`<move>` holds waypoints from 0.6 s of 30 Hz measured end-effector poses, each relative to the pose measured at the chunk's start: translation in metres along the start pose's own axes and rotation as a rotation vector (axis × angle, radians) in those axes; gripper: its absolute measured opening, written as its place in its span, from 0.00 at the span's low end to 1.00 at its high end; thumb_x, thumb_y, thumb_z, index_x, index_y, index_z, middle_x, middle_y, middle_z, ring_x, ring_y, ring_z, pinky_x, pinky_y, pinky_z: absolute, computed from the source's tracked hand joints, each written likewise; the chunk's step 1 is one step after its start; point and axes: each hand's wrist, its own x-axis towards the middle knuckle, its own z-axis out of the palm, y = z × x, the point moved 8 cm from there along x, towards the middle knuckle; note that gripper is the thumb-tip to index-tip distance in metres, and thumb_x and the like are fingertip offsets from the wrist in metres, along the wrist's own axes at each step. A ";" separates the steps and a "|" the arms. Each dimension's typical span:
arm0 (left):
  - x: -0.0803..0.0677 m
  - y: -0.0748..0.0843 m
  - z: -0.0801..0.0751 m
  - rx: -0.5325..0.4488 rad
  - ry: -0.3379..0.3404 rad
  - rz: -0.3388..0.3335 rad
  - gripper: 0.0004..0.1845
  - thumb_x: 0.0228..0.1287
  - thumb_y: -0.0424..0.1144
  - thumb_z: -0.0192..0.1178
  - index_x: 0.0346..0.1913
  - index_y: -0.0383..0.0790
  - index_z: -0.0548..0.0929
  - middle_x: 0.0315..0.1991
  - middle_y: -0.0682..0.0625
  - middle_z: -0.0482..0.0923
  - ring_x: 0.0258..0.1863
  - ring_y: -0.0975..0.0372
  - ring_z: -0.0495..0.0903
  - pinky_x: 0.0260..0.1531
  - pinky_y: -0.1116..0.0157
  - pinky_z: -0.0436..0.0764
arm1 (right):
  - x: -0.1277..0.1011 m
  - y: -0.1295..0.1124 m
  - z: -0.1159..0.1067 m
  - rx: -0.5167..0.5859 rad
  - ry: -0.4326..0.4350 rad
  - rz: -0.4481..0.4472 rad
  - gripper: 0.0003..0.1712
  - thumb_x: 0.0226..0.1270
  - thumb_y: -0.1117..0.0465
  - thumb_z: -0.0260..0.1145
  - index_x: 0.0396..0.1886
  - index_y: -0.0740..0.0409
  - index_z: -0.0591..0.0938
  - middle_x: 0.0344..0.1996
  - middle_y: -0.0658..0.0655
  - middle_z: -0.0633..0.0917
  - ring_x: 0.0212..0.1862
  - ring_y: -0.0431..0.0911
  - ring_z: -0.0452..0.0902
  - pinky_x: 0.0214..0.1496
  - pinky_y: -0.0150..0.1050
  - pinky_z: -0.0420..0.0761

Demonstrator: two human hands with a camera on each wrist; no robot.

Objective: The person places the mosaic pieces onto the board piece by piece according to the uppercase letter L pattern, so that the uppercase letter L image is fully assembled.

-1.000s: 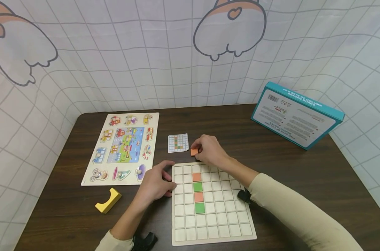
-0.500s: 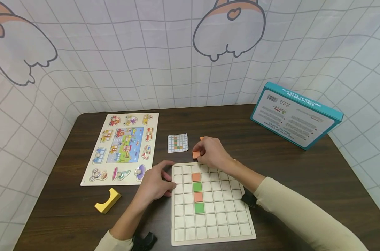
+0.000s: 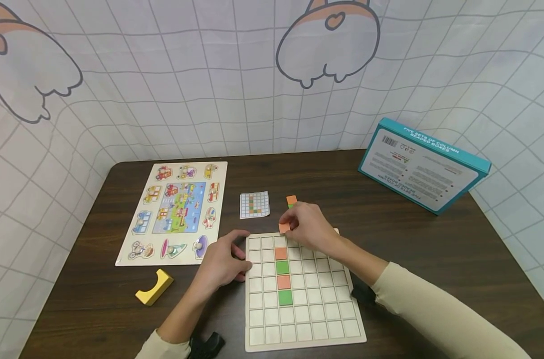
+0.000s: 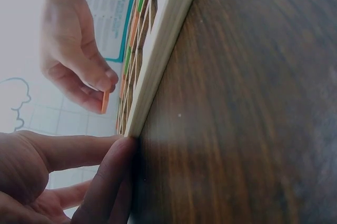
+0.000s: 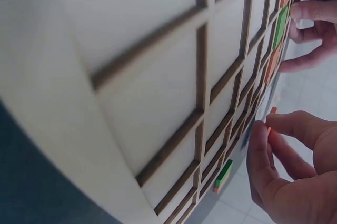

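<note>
My right hand (image 3: 309,227) pinches a square orange tile (image 3: 283,228) between thumb and fingertips, just above the far edge of a white wooden grid board (image 3: 316,315). In the left wrist view that tile (image 4: 105,101) stands on edge in the fingertips, off the board. Straight fingers of my left hand (image 3: 221,264) touch the board's left edge. One column of the grid holds orange and green tiles, alternating, among them a green tile (image 3: 285,297) nearest me. Behind my right hand lie an orange tile (image 3: 291,199) and a green one, partly hidden.
A small pattern card (image 3: 254,205) lies beyond the board. To the left are a picture puzzle board (image 3: 137,219) and a yellow arched block (image 3: 155,287). A teal box (image 3: 424,169) stands at the back right, before a white gridded curtain (image 3: 236,89).
With the orange tile, my right hand has moved slightly right and nearer to the board's far edge. This uncovers the orange and green tiles behind it. My left hand stays put.
</note>
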 end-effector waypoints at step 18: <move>0.001 -0.001 0.000 -0.002 0.005 0.008 0.37 0.52 0.25 0.73 0.68 0.43 0.78 0.32 0.44 0.79 0.15 0.60 0.82 0.18 0.63 0.87 | -0.027 -0.004 0.001 0.022 -0.013 0.029 0.11 0.55 0.70 0.77 0.39 0.55 0.91 0.36 0.50 0.84 0.36 0.41 0.77 0.37 0.33 0.81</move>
